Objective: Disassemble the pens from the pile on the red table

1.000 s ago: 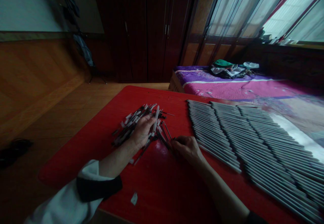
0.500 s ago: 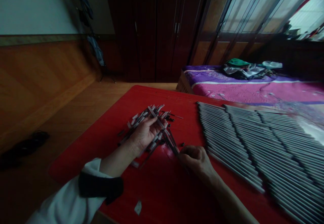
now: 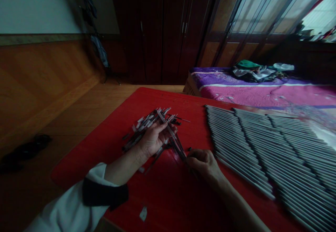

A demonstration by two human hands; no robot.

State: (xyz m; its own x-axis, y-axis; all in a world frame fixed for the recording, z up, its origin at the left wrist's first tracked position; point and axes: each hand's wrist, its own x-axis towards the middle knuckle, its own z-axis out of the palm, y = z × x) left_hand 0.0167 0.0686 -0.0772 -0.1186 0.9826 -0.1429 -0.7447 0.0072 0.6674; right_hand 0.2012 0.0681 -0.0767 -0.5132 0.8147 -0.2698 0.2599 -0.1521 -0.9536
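Note:
My left hand [image 3: 152, 139] is closed round a bundle of thin rods [image 3: 177, 148], pale at the upper end and dark toward the lower end. The bundle slants down to the right across the palm. At its lower tips my right hand [image 3: 206, 163] is closed in a pinch; what exactly lies between those fingertips is partly hidden. Under and beyond my left hand lies a loose heap of similar thin dark and whitish pieces [image 3: 139, 130]. A small black piece [image 3: 189, 149] rests just above my right hand.
Long grey rods with black ends [image 3: 236, 144] lie in slanted rows on the right of the red table [image 3: 105, 141]. A small pale scrap [image 3: 143, 213] is near the front edge. Behind stands a bed with a purple and pink cover [image 3: 241, 93], with bundled cloth on it.
The bundle and both hands have shifted very slightly to the right in view. My grip looks the same, and the rows of rods have not been disturbed.

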